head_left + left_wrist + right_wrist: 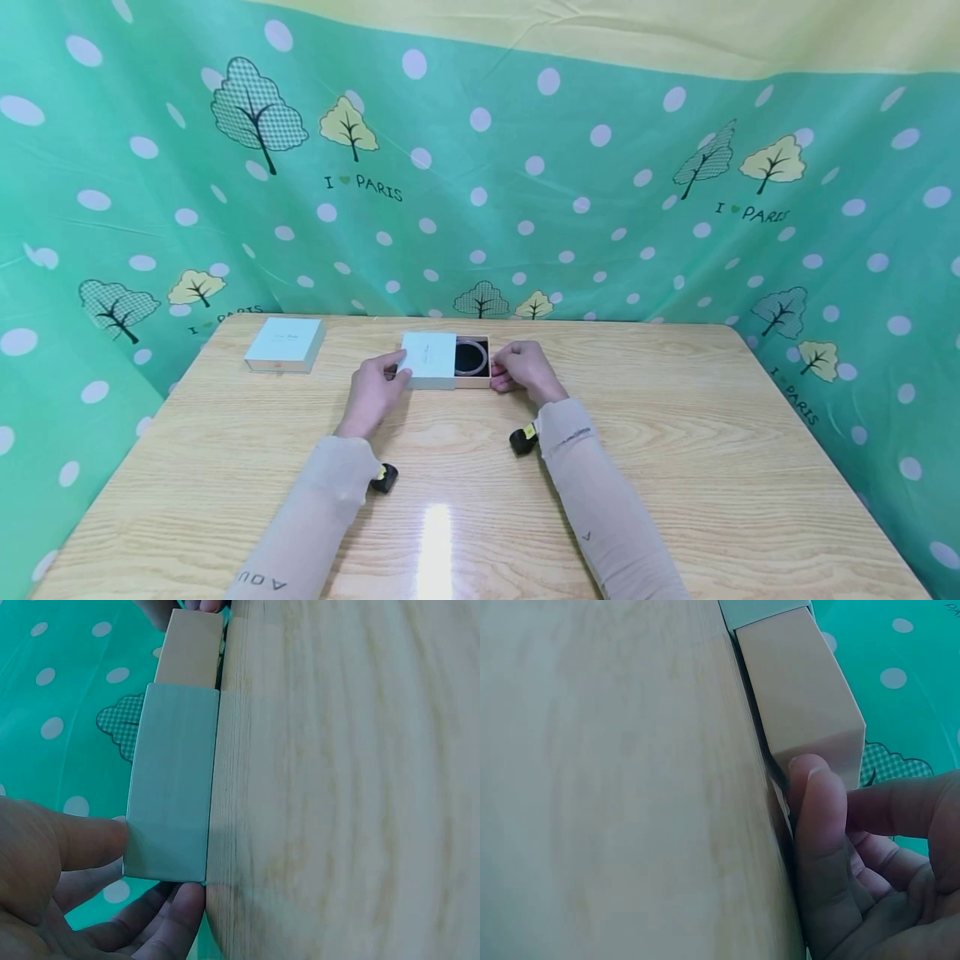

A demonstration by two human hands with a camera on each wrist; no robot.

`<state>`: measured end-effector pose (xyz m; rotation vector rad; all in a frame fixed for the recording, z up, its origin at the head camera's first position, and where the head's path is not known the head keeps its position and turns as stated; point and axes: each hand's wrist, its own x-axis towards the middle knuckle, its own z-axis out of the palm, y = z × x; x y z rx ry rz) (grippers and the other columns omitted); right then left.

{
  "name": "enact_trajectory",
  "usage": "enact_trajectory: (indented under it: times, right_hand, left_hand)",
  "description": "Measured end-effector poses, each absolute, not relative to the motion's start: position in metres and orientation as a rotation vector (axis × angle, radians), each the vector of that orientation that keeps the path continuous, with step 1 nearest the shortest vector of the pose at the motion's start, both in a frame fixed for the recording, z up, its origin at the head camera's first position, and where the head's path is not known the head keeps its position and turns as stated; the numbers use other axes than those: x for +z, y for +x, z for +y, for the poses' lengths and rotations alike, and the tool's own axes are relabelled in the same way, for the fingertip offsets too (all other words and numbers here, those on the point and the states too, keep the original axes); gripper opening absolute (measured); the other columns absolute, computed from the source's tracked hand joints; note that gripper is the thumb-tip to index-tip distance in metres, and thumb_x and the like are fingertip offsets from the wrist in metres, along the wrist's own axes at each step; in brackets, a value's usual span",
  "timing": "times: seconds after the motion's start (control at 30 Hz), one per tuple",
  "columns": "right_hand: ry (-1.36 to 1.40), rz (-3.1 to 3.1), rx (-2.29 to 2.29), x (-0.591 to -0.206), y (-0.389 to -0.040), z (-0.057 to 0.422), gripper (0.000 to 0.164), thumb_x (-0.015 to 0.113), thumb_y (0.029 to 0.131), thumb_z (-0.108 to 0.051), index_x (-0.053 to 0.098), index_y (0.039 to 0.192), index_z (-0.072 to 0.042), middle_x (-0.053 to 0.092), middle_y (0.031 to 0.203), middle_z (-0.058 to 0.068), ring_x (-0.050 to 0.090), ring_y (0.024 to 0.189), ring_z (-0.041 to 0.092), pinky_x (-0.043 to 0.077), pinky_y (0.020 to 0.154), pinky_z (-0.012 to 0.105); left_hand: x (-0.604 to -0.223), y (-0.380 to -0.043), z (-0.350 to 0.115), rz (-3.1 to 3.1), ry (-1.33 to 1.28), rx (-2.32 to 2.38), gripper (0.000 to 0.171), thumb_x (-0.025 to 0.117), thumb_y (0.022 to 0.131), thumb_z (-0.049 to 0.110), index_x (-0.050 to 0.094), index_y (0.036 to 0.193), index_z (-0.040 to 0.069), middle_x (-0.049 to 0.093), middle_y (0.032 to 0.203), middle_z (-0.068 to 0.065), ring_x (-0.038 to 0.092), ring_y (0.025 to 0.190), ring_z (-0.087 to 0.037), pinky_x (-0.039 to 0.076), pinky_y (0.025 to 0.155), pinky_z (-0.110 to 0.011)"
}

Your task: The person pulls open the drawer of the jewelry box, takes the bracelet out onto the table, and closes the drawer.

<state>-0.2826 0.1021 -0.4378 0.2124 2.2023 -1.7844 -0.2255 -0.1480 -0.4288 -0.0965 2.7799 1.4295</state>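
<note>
My left grip (372,392) pinched the left end of the light-blue box cover (429,361) between thumb and fingers, while my right grip (521,368) pinched the right end of the tan drawer (802,682), which stuck partway out. A pale ring (483,360) lay inside. All sat near the worktop's (675,433) far edge, right of a closed second box (287,342).

I'm standing by what's looking like a recording corner: green dotted fabric (630,200) is hanging behind and beside a wood-grain desk (720,467), and wrist cameras (522,441) are showing.
</note>
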Motion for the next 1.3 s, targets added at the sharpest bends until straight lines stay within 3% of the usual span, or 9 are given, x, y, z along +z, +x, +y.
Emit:
enact_trajectory:
  times: [1.3]
  right_hand:
    - [0.228, 2.202, -1.752, -0.435, -0.280, 0.113, 0.018, 0.049, 0.096, -0.006, 0.064, 0.097, 0.004, 0.066, 0.083, 0.017, 0.067, 0.063, 0.020, 0.058, 0.063, 0.033]
  left_hand:
    - [-0.428, -0.225, -0.148, 2.773, -0.085, 1.431, 0.046, 0.053, 0.099, 0.019, 0.045, 0.142, 0.006, 0.053, 0.132, -0.021, 0.052, 0.118, -0.032, 0.047, 0.094, -0.044]
